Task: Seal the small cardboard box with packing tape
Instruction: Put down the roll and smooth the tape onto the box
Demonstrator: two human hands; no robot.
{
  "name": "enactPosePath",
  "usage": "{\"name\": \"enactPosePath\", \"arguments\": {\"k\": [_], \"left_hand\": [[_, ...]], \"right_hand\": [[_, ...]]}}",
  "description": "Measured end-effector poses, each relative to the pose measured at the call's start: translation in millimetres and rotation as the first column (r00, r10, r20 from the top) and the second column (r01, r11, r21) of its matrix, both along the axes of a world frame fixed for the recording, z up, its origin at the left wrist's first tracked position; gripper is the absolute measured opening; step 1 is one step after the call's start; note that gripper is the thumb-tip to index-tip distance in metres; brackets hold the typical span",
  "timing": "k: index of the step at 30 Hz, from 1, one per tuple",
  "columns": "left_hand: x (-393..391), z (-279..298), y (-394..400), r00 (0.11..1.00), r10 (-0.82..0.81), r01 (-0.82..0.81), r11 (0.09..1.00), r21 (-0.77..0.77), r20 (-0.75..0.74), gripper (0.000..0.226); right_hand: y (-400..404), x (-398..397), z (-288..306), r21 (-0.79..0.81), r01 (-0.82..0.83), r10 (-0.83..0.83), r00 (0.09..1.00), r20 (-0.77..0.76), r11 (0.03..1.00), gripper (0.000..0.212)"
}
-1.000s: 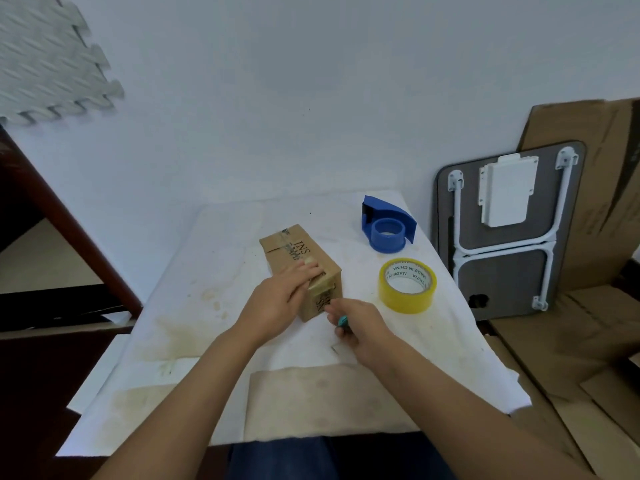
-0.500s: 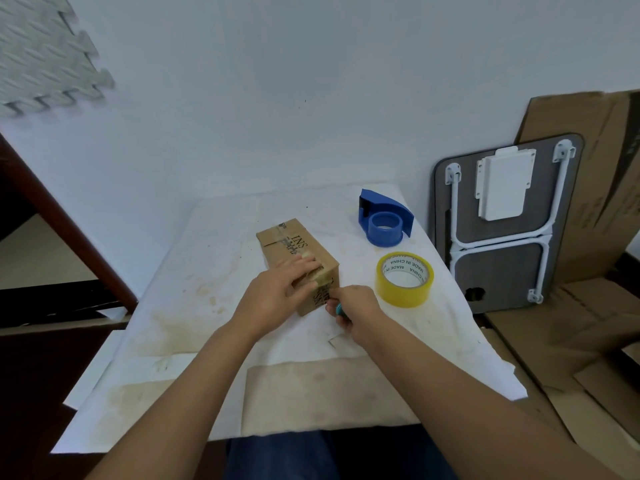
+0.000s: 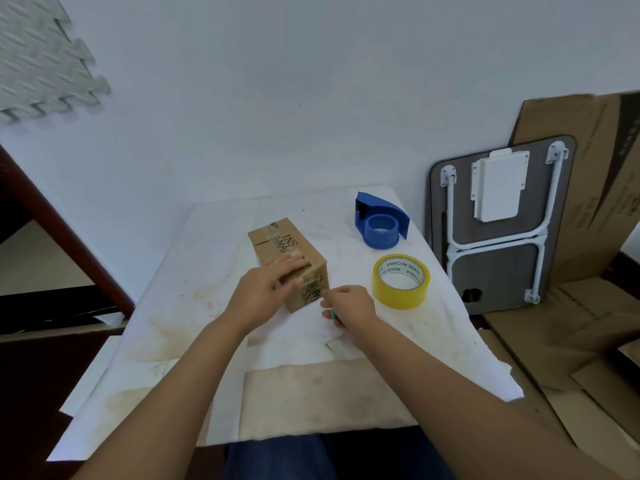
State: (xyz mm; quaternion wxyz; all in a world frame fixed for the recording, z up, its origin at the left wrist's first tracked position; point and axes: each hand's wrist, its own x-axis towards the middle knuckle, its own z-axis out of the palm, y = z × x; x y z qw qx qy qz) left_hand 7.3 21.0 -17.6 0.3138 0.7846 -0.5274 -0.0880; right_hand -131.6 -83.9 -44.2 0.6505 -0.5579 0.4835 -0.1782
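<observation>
1. Since half a second ago, the right hand (image 3: 349, 304) has stayed at the near right corner of the cardboard box (image 3: 289, 263), its fingertips now touching that edge.
2. Left hand (image 3: 265, 294) remains flat on the box's near top end, fingers spread loosely over the tape strip (image 3: 304, 268) there, pressing down rather than gripping.
3. Right grip is curled closed around a small teal object (image 3: 334, 314), mostly hidden; thumb and forefinger are pinched together at the box corner.
4. Just right of the right hand sits the yellow tape roll (image 3: 401, 280) on the worktop (image 3: 180, 317).
5. Beyond that roll stands the blue tape dispenser (image 3: 381, 225), well apart from both hands.
</observation>
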Motion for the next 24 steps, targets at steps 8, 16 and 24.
{"name": "enactPosePath", "arguments": {"k": [8, 16, 24], "left_hand": [[1, 1, -1, 1.000, -0.006, 0.006, 1.000, 0.007, -0.001, 0.036], [-3, -2, 0, 0.999, -0.039, 0.039, 0.999, -0.005, -0.036, 0.048], [0, 41, 15, 0.949, -0.050, 0.037, 0.998, -0.047, -0.312, 0.042]], "right_hand": [[-9, 15, -2, -0.063, -0.008, 0.003, 0.997, -0.080, 0.998, 0.009], [-13, 13, -5, -0.157, -0.016, -0.002, 0.993, -0.116, 0.987, 0.011], [-6, -16, 30, -0.390, -0.097, 0.164, 0.976, 0.142, 0.916, 0.030]]}}
